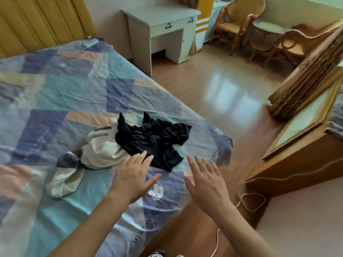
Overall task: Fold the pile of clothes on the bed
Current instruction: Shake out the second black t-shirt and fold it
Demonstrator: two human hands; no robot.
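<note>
Both hands, left (132, 176) and right (206, 179), are spread flat and hold nothing near the black top (152, 140), which lies close to the bed (55, 86) edge and could slip off if tugged right.

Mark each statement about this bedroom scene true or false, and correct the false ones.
1. The crumpled black garment lies partly on top of the cream fabric garment. True.
2. The left hand grips the black garment in a fist. False: its fingers are straight and spread, and it holds nothing.
3. The right hand is open with fingers extended. True.
4. The clothes are already folded in a neat stack. False: they lie rumpled on the pastel patchwork bedsheet.
5. Both drawers of the white wooden desk are pulled open. False: they are closed.
</note>
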